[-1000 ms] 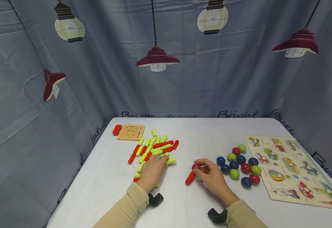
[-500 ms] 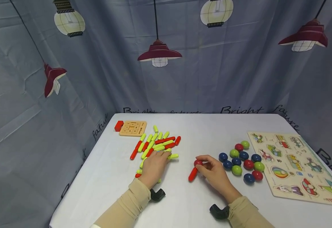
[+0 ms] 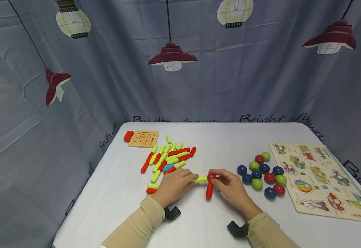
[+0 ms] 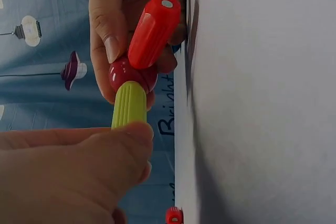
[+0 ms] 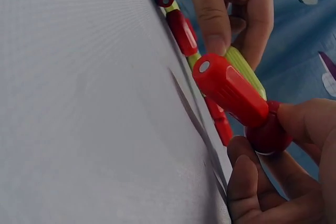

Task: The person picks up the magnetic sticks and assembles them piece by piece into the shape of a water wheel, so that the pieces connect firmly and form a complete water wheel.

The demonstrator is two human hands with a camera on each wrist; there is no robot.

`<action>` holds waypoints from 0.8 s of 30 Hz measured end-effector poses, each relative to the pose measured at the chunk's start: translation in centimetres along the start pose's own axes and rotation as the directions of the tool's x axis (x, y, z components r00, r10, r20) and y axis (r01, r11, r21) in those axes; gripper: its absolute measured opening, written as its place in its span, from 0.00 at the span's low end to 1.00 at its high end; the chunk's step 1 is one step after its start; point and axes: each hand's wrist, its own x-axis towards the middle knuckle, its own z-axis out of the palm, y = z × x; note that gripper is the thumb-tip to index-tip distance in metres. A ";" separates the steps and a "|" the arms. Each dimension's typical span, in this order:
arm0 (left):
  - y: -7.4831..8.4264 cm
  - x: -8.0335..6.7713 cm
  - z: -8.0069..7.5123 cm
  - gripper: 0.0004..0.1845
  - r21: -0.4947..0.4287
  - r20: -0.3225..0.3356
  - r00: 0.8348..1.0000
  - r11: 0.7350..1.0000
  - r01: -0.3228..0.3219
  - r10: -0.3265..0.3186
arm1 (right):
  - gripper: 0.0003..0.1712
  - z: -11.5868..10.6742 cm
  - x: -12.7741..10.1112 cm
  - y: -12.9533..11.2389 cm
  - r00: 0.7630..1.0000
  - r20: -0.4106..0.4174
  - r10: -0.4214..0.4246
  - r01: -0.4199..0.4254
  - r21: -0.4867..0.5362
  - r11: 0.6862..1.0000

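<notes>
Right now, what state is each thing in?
Left hand, pinching yellow-green rod
Yellow-green rod, one end touching red ball
Right hand, gripping red ball
Red ball, held
Red rod, one end touching red ball
Other rods, clustered on the table
Other balls, grouped, unheld
Picture board, lying flat
Number board, lying flat
Red block, beside number board

A glossy dark-red ball (image 4: 122,75) touches a red rod (image 4: 155,31) — pale dot in its end — and a ridged yellow-green rod (image 4: 129,106). The rods angle apart, above the tabletop (image 3: 230,148).
</notes>
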 end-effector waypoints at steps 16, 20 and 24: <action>-2.0 -0.7 0.8 0.20 0.026 -0.019 0.846 0.846 0.532 -0.532 | 0.18 0.1 -0.1 -0.1 0.989 -0.146 0.005 -0.028 -0.158 0.987; -2.2 -0.6 1.0 0.16 0.003 -0.019 0.858 0.858 0.514 -0.514 | 0.18 0.2 -0.2 -0.2 0.990 -0.141 0.000 -0.025 -0.182 0.983; -2.4 -0.6 1.3 0.10 -0.051 -0.054 0.879 0.880 0.472 -0.474 | 0.17 0.3 -0.2 -0.2 0.990 -0.141 0.012 -0.038 -0.185 0.982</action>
